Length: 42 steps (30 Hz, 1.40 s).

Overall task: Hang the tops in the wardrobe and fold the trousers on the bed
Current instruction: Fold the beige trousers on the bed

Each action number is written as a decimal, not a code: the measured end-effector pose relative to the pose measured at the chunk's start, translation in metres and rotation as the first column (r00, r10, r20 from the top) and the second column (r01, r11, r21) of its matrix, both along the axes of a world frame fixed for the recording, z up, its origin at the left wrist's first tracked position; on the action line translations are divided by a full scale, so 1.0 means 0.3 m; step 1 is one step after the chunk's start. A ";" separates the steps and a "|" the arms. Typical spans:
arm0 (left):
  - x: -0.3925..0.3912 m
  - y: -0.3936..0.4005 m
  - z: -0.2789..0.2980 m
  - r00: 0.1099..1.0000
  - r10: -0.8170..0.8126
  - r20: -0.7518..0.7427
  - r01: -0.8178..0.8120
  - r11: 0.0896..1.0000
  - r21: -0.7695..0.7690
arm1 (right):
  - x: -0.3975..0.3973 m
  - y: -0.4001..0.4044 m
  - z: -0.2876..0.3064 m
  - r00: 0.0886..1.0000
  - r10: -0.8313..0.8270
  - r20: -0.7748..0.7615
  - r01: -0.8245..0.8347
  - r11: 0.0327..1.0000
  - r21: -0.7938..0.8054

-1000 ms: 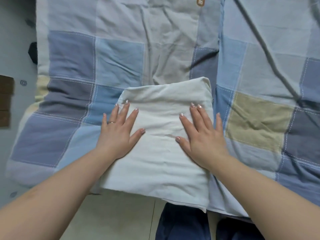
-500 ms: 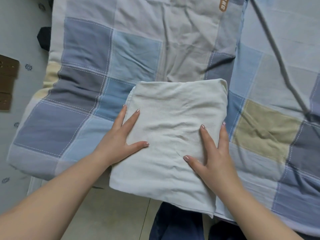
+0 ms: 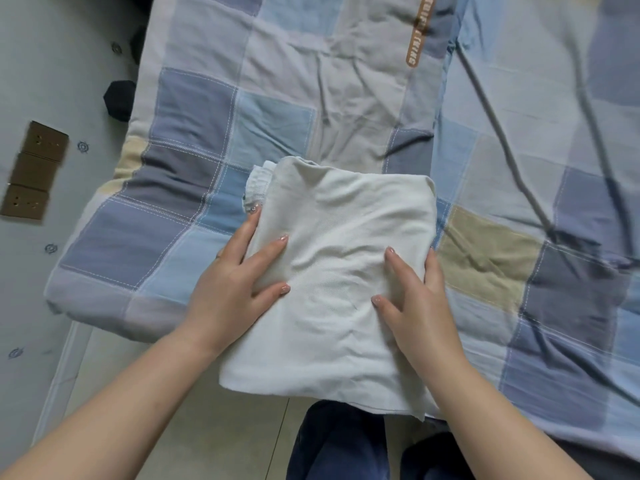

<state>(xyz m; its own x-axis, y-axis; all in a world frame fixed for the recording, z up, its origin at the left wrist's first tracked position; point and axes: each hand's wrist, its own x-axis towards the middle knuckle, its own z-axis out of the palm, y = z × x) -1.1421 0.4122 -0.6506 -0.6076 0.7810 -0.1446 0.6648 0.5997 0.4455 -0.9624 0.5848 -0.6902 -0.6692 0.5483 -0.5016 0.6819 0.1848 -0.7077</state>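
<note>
Dark blue trouser legs [image 3: 339, 445] of the person at bottom edge, above pale floor tiles [image 3: 207, 427]. Folded off-white trousers [image 3: 346, 271] lie on the near edge of the bed, near hem overhanging it. Left hand [image 3: 239, 282] grasps the fold's left edge, thumb and one finger on top, other fingers along the side. Right hand [image 3: 412, 296] lies flat and released on the right part, fingers straight. Underneath, checked quilt [image 3: 277, 98] in blue, grey and beige, creased. Far left: grey wall [image 3: 52, 64] with three brown socket plates [image 3: 33, 174].
</note>
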 end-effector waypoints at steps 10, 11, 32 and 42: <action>0.215 0.090 0.379 0.996 0.005 -0.090 0.002 0.997 0.079 | 0.183 0.036 0.332 0.997 0.063 -0.043 -0.056 0.986 0.157; 0.247 0.105 0.423 0.995 -0.001 -0.097 0.010 0.996 0.091 | 0.212 0.047 0.371 0.997 0.063 -0.039 -0.056 0.985 0.166; 0.786 0.381 0.999 0.818 -0.574 0.023 0.522 0.760 0.388 | 1.019 -0.037 1.255 0.922 -0.388 0.011 0.263 0.644 0.719; 1.127 0.317 1.120 0.434 -0.901 -0.003 0.825 0.396 0.403 | 1.334 -0.612 1.394 0.536 -0.829 -0.159 0.615 0.255 0.746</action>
